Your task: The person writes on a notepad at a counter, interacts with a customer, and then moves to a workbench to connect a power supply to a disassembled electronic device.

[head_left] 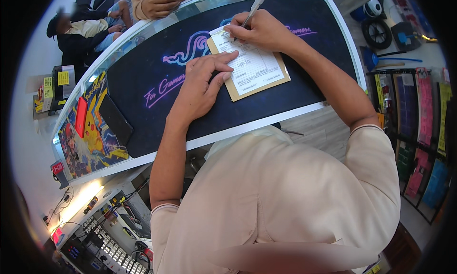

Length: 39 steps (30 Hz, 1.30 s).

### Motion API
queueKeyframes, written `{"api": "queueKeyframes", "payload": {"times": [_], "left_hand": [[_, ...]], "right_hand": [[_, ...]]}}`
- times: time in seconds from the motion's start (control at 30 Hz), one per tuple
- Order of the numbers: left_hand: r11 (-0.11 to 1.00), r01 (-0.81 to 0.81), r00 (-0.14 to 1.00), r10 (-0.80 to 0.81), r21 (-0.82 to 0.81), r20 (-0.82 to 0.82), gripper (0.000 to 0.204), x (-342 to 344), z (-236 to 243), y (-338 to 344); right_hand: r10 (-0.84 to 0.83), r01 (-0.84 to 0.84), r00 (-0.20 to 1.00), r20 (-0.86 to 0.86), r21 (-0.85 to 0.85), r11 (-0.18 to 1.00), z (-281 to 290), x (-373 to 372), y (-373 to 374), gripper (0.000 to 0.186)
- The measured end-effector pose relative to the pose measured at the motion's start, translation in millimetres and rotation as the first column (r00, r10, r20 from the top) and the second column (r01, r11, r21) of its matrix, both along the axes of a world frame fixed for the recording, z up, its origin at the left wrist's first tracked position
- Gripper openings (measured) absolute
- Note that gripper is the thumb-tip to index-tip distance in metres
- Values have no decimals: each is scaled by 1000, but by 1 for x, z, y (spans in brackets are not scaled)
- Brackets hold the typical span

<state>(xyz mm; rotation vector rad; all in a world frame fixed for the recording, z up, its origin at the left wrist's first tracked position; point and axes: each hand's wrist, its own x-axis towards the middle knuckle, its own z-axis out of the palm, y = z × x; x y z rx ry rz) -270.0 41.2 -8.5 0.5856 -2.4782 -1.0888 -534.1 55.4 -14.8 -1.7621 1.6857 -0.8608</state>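
Note:
A pad of printed white forms (pixel 259 67) on a tan cardboard backing (pixel 234 94) lies tilted on a black desk mat (pixel 152 74). Near the pad's top edge, my right hand (pixel 262 31) pinches a clear-barrelled pen (pixel 257 6), its lower end hidden by the fingers. Handwriting in dark ink shows on the upper form. My left hand (pixel 204 81) rests on the pad's left side, fingers stretched out and holding nothing.
Left of the mat are a dark flat device (pixel 114 118), a red rectangular object (pixel 81 117) and a colourful cartoon mat (pixel 97 143). Across the white-edged counter, another person's hands (pixel 162 4) rest near the edge; a second person (pixel 85 31) sits behind. A rack of packets (pixel 423 117) stands right.

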Motion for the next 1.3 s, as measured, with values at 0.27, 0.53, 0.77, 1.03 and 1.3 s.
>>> {"api": "queueKeyframes", "payload": {"times": [0.27, 0.53, 0.77, 1.03, 1.3], "left_hand": [[1000, -20, 1000, 20, 2, 13, 12, -1, 1, 1], [1000, -14, 1000, 14, 9, 19, 13, -1, 1, 0], [1000, -19, 1000, 18, 15, 19, 12, -1, 0, 1], [1000, -17, 1000, 17, -6, 9, 12, -1, -1, 1], [978, -111, 992, 120, 178, -41, 12, -3, 1, 2]], "right_hand": [[-23, 26, 997, 80, -34, 999, -3, -1, -2, 47], [34, -35, 999, -42, -34, 999, -1, -4, -3, 46], [37, -38, 999, -40, -22, 999, 3, -4, -2, 47], [66, -69, 994, -87, -33, 997, 0, -7, -2, 47], [-103, 56, 812, 575, 98, 994, 17, -23, -6, 38]]}}
